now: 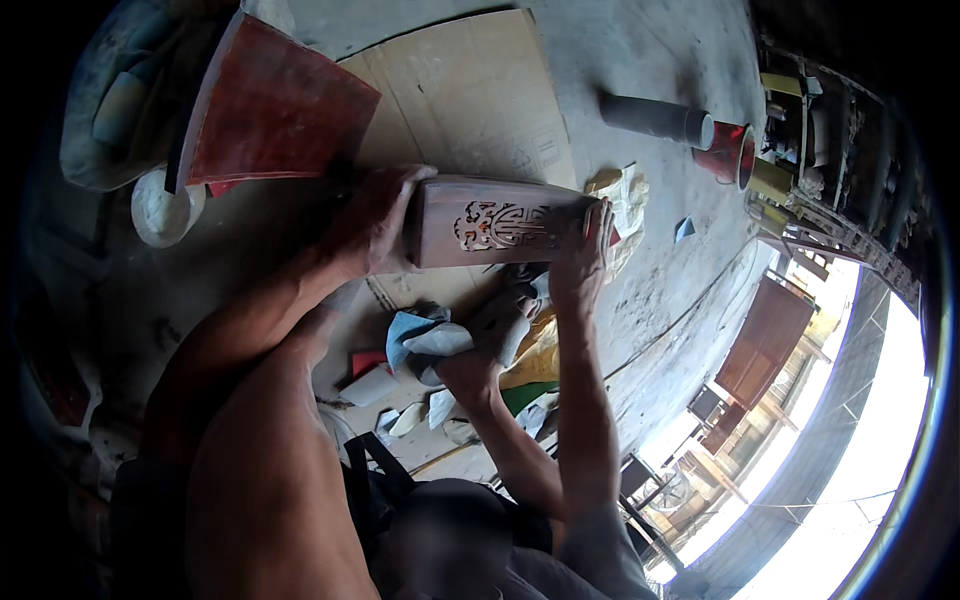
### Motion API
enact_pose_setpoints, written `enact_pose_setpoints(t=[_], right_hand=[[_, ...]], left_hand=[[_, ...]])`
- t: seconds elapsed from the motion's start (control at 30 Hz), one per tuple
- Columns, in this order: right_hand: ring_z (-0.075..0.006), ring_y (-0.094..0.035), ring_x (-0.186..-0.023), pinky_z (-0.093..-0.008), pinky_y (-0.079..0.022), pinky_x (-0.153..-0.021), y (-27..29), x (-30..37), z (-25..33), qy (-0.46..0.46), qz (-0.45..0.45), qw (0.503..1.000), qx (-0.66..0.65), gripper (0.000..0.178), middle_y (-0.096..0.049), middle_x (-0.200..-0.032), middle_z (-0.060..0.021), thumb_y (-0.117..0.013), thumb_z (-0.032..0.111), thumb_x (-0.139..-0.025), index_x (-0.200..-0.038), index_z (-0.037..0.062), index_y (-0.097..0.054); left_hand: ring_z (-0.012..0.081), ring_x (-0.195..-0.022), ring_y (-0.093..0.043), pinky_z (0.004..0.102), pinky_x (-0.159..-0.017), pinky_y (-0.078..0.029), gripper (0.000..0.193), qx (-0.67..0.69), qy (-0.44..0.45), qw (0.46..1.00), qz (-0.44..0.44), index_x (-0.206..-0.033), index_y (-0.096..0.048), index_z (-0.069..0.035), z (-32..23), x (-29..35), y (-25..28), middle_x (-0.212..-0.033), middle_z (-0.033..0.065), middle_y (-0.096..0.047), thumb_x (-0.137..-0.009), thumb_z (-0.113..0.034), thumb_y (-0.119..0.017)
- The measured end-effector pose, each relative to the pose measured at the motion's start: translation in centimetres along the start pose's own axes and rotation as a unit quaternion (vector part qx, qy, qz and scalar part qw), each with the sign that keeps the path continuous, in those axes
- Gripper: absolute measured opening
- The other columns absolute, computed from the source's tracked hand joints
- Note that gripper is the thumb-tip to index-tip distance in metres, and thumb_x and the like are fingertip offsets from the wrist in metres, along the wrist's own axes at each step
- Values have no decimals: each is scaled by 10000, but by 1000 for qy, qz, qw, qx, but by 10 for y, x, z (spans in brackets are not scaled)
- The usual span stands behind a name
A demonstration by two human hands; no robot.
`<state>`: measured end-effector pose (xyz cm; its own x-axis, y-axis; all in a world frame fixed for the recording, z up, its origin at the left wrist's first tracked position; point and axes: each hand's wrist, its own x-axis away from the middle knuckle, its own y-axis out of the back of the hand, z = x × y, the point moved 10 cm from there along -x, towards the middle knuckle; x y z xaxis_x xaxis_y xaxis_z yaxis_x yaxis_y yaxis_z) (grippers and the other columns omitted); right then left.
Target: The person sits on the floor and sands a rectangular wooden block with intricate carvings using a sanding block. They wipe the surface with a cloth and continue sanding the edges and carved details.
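A brown wooden box [440, 225] with a pierced fretwork pattern on its upper face lies across in front of me, dusty all over. My left hand [392, 215] is closed round its left end. At the right end, my right hand [582, 255] is closed over the box, with bent fingers reaching across the carved face. A small red edge [614, 238] shows beside those fingers; whether the hand holds it I cannot tell. My bare foot [470, 370] is just below the box, among scraps of folded sandpaper [405, 335].
Cardboard [470, 100] lies on the floor beyond the box. A dark red panel [275, 105] leans at upper left, near a white bowl [167, 210]. A grey tube [660, 118] and a red bucket [728, 155] lie at upper right, before a cluttered shelf [845, 140].
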<state>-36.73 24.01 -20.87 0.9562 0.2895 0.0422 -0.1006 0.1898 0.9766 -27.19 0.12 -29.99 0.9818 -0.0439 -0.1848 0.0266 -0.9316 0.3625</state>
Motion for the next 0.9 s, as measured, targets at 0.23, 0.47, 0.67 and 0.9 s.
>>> enact_pose_setpoints(t=[0.23, 0.47, 0.67, 0.9], right_hand=[[-522, -416, -1415, -544, -302, -1220, -25, 4, 8, 54, 29, 997, 54, 473, -453, -1503, -360, -412, 122, -1037, -1444, -117, -452], [-499, -336, -1487, -545, -263, -1249, -21, 18, 53, 54, 16, 998, -16, 504, -382, -1554, -367, -407, 135, -1044, -1465, -144, -412], [-476, -248, -1544, -562, -209, -1260, -19, 27, 27, 178, -64, 982, -13, 642, -295, -1636, -326, -447, 154, -1004, -1579, -85, -295], [-540, -259, -1511, -574, -208, -1263, -11, 16, 4, 22, -37, 998, -47, 555, -331, -1581, -386, -382, 173, -1061, -1516, -143, -343]], left_hand=[[427, -1326, -499, 485, -1143, -405, 1093, -12, -6, 1000, -15, -1484, -393, -19, -2, 0, 3, -1423, 236, -513, -580, -279, -951], [430, -1336, -487, 488, -1151, -395, 1111, -27, 13, 1000, 6, -1479, -394, -16, 5, 4, -1, -1428, 233, -507, -562, -277, -962], [440, -1318, -502, 488, -1142, -405, 1092, -20, 16, 1000, 17, -1466, -403, -9, -3, -6, -1, -1400, 237, -524, -565, -283, -955], [439, -1293, -521, 505, -1132, -411, 1073, -18, -14, 1000, -18, -1452, -410, 0, -3, 3, 2, -1378, 249, -531, -575, -302, -949]])
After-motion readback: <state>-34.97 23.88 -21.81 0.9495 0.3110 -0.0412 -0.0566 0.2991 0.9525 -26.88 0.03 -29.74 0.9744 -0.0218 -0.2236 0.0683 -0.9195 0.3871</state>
